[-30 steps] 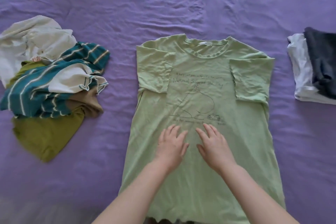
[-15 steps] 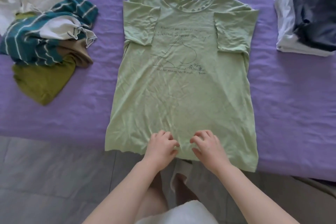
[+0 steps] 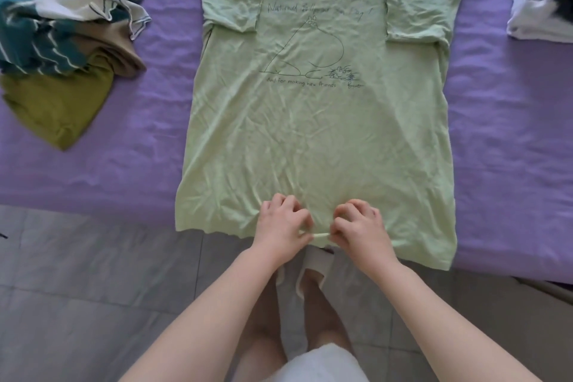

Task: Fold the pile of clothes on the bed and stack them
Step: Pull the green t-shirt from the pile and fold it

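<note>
Both hands, left hand (image 3: 280,223) and right hand (image 3: 359,226), have slid down from the chest and now pinch the green T-shirt (image 3: 310,139) hem, ready to fold upward.

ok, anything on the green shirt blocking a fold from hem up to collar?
Nothing visible. Both hands, left hand and right hand, pinch the hem of the green shirt; its front lies bare, sleeves already folded in.
</note>
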The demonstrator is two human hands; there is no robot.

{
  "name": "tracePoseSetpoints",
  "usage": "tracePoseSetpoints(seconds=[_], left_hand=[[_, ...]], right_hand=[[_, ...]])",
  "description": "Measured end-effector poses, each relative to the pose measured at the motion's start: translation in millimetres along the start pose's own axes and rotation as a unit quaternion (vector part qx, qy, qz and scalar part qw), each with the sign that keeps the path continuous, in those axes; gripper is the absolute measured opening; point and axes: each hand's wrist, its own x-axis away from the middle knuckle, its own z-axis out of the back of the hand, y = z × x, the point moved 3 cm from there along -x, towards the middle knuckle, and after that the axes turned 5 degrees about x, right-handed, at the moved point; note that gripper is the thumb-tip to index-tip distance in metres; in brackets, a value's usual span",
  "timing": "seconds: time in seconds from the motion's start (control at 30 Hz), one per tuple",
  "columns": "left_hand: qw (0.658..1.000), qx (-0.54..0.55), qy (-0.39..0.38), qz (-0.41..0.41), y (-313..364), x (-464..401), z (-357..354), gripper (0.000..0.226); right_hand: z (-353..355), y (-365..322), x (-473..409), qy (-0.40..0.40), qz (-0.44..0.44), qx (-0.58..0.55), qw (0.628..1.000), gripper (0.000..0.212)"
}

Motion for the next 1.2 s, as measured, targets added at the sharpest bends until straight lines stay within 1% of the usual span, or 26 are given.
tracePoseSetpoints(seconds=[0.07, 0.13, 0.17, 0.23, 0.3, 0.37, 0.43, 0.47, 0.53, 0.57, 0.63, 0.67, 0.7, 0.77, 0.8, 0.83, 0.9, 0.97, 1.03, 1.1, 1.17, 1.2], left_hand=[[1.0, 0.001, -0.01, -0.006, 3, 4, 1, 0.043], [1.0, -0.002, -0.006, -0.011, 6, 4, 5, 0.051], [1.0, -0.011, 0.002, -0.01, 8, 2, 8, 0.05], [0.999, -0.018, 0.032, 0.001, 10, -7, 21, 0.04], [0.996, 0.049, 0.068, 0.022, 8, -21, 43, 0.034], [0.987, 0.132, 0.085, 0.035, 5, -33, 70, 0.034], [0.981, 0.173, 0.083, 0.04, 1, -45, 98, 0.031], [0.973, 0.214, 0.072, 0.046, -2, -50, 111, 0.027], [0.947, 0.313, 0.057, 0.05, -6, -62, 135, 0.013], [0.935, 0.347, 0.061, 0.046, -7, -68, 147, 0.007], [0.924, 0.373, 0.081, 0.027, -6, -81, 167, 0.024], [0.922, 0.376, 0.09, 0.019, -4, -89, 176, 0.031], [0.923, 0.373, 0.094, 0.014, -2, -96, 182, 0.035], [0.921, 0.375, 0.1, 0.017, -2, -113, 193, 0.032], [0.917, 0.384, 0.104, 0.022, -3, -122, 199, 0.029], [0.912, 0.395, 0.106, 0.026, -6, -131, 206, 0.024], [0.896, 0.436, 0.082, 0.023, -11, -149, 224, 0.017], [0.882, 0.47, 0.038, 0.01, -16, -167, 246, 0.022], [0.874, 0.486, 0.001, -0.006, -18, -183, 269, 0.029], [0.871, 0.492, -0.017, -0.002, -20, -204, 288, 0.036], [0.871, 0.49, -0.014, 0.023, -25, -226, 300, 0.035], [0.872, 0.488, -0.015, 0.028, -28, -237, 304, 0.032]], right_hand=[[8, 9, -7, -0.01, -0.051, -0.101, 0.994, 0.016], [16, 20, -22, -0.053, -0.095, -0.199, 0.974, 0.013], [22, 25, -30, -0.066, -0.104, -0.226, 0.966, 0.014], [36, 33, -48, -0.059, -0.119, -0.251, 0.959, 0.017], [52, 39, -67, -0.034, -0.14, -0.264, 0.954, 0.018], [68, 45, -84, -0.018, -0.153, -0.282, 0.947, 0.016], [87, 48, -99, -0.012, -0.151, -0.308, 0.939, 0.015], [97, 50, -105, -0.016, -0.145, -0.33, 0.933, 0.015], [117, 52, -115, -0.036, -0.125, -0.369, 0.92, 0.02], [126, 53, -119, -0.051, -0.115, -0.373, 0.919, 0.026], [143, 55, -128, -0.073, -0.101, -0.339, 0.933, 0.041], [150, 56, -133, -0.068, -0.094, -0.313, 0.943, 0.047], [157, 57, -140, -0.051, -0.089, -0.291, 0.951, 0.048], [173, 60, -153, 0.004, -0.093, -0.27, 0.958, 0.04], [181, 63, -160, 0.024, -0.099, -0.28, 0.955, 0.034], [188, 66, -167, 0.035, -0.102, -0.309, 0.945, 0.028], [204, 69, -182, 0.034, -0.1, -0.381, 0.918, 0.015], [221, 72, -199, 0.024, -0.117, -0.427, 0.897, 0.004], [234, 76, -218, 0.026, -0.134, -0.449, 0.883, 0.005], [244, 79, -238, 0.05, -0.142, -0.442, 0.884, 0.008], [247, 83, -257, 0.066, -0.154, -0.429, 0.888, 0.008], [247, 85, -265, 0.061, -0.16, -0.425, 0.889, 0.007]])
